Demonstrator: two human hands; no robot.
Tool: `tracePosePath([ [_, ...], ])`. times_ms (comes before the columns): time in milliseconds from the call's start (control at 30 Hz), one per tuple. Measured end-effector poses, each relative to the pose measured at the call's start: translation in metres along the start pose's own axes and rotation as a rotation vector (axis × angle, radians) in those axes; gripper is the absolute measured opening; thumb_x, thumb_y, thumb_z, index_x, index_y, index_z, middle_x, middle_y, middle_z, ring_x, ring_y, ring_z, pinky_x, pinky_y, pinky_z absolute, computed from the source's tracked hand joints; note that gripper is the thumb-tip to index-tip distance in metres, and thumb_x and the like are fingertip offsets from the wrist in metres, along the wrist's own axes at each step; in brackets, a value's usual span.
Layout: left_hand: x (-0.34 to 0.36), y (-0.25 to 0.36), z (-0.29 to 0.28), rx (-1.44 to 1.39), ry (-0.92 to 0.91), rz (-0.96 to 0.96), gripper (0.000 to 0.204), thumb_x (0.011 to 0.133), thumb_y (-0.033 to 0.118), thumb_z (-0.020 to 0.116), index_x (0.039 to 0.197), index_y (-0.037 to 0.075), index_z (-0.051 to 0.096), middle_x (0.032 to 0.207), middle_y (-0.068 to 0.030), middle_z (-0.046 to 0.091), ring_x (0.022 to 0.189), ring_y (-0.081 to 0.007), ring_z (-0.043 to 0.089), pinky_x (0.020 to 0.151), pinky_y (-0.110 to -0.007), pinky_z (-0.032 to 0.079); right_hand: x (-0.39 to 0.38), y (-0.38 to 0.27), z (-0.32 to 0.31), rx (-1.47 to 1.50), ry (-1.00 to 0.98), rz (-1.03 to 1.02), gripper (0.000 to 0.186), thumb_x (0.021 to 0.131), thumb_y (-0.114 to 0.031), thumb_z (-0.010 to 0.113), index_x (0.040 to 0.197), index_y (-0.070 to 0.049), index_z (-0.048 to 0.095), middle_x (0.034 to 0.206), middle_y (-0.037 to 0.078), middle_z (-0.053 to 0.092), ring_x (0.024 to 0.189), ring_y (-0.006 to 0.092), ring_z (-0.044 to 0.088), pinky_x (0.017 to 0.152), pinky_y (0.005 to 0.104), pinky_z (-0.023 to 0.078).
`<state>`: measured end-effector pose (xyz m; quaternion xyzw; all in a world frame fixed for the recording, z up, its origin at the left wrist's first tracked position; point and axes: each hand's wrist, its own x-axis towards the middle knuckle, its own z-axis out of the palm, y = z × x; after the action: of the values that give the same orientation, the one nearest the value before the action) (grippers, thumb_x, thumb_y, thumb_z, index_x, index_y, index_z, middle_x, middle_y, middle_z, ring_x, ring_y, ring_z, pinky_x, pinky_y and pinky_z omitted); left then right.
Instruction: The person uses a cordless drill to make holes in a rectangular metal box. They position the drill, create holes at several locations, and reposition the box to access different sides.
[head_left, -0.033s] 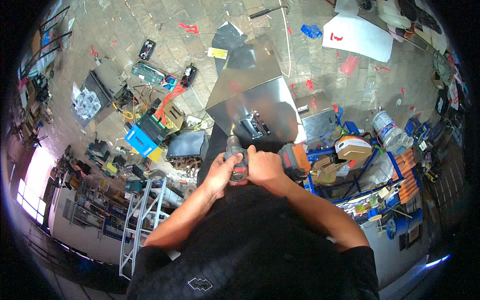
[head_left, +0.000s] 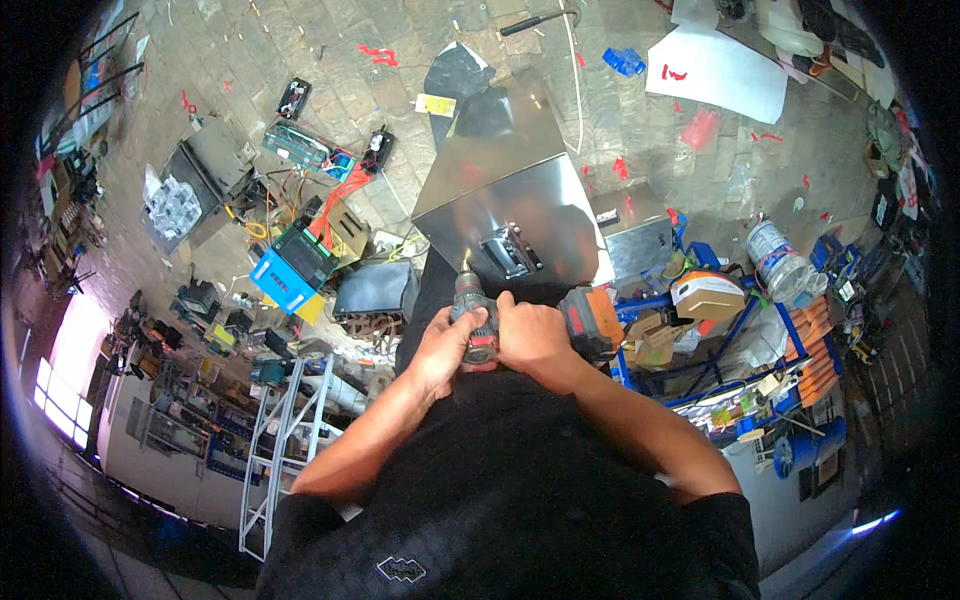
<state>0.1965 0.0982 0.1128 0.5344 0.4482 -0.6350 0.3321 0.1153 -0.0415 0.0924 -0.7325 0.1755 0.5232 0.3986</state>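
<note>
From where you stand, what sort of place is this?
Probably a repair or metalworking shop. The left hand and right hand hold a power drill pointed toward a shiny metal box, and a blue-fronted unit sits near loose red wires.

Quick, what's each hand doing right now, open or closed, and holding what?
Left hand: closed on the body of the power drill.
Right hand: closed around the same drill's handle.
</note>
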Motion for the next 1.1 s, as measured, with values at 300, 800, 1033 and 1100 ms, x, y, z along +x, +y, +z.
tracePosePath([
  [300,0.016,-0.014,-0.006,-0.071,-0.066,-0.011,0.033,0.101,0.036,0.062,0.113,0.007,0.052,0.079,-0.0114,0.067,0.056,-0.0247,0.067,0.042,-0.032,0.051,0.001,0.001,0.016,-0.047,0.008,0.047,0.026,0.092,-0.024,0.062,0.102,0.000,0.059,0.085,0.020,0.075,0.081,0.0354,0.076,0.068,0.0480,0.060],
  [800,0.018,-0.021,-0.009,-0.043,-0.086,0.071,0.036,0.100,0.035,0.063,0.110,0.001,0.054,0.073,-0.0102,0.065,0.050,-0.0201,0.064,0.036,-0.029,0.044,-0.003,0.000,0.028,-0.004,0.066,0.046,0.027,0.086,-0.023,0.068,0.096,0.001,0.061,0.081,0.019,0.074,0.077,0.0353,0.076,0.067,0.0460,0.061],
  [1033,0.020,-0.019,-0.009,-0.057,-0.069,0.080,0.033,0.099,0.032,0.063,0.107,0.000,0.057,0.071,-0.0105,0.065,0.048,-0.0204,0.063,0.035,-0.029,0.043,0.001,-0.002,0.035,0.017,0.077,0.089,0.029,0.086,-0.024,0.069,0.098,0.001,0.061,0.082,0.020,0.074,0.078,0.0361,0.076,0.068,0.0471,0.061],
  [1100,0.021,-0.018,-0.010,-0.023,-0.069,0.097,0.032,0.099,0.031,0.063,0.106,0.000,0.057,0.071,-0.0106,0.065,0.048,-0.0204,0.062,0.035,-0.029,0.043,-0.001,-0.004,0.033,0.040,0.071,0.098,0.028,0.087,-0.024,0.069,0.098,0.000,0.061,0.082,0.020,0.074,0.079,0.0364,0.076,0.068,0.0473,0.060],
])
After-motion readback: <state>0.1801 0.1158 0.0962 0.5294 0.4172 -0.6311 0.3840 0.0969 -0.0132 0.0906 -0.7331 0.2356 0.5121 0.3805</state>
